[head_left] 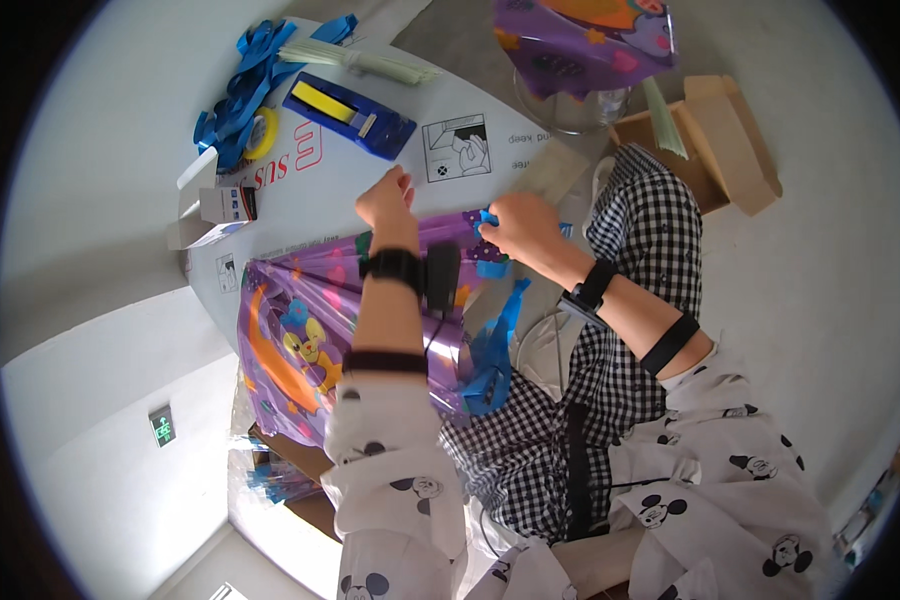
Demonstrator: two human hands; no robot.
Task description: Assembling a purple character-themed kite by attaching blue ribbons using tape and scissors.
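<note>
The right hand (525,230) pinches the far edge of the purple plastic sheet (305,335) between closed fingers, the left hand (385,200) has curled fingers whose grip cannot be determined, the sheet passes beneath the left forearm (388,322) beside the white table (325,200), and the blue tape dispenser (382,132) lies beyond.

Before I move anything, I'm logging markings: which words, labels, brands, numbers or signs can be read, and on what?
White tabletop: large red lettering and smaller dark words, upside down, partly legible; I won't copy them.
Small white box: print too small to read.
Dark sign with green symbols: too small to read.
Purple film: cartoon pictures; no words I can make out.
</note>
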